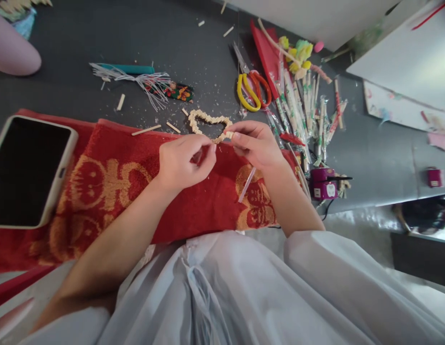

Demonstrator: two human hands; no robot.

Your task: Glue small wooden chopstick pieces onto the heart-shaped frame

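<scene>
Head view: the loop (pixel 204 116) is laid at the towel's (pixel 193 211) far edge, one end pinched by the right hand (pixel 256 143); the left hand (pixel 184 160) is curled, its grip unclear; rightward room is limited by scissors (pixel 250 74).

"From where does the 1 camera look?"
"The wearer's head, forward and down, near the left grip (pixel 184 160) and right grip (pixel 257 143), tabletop (pixel 208 57) beyond, pale clothing (pixel 240 278) nearest."
</scene>
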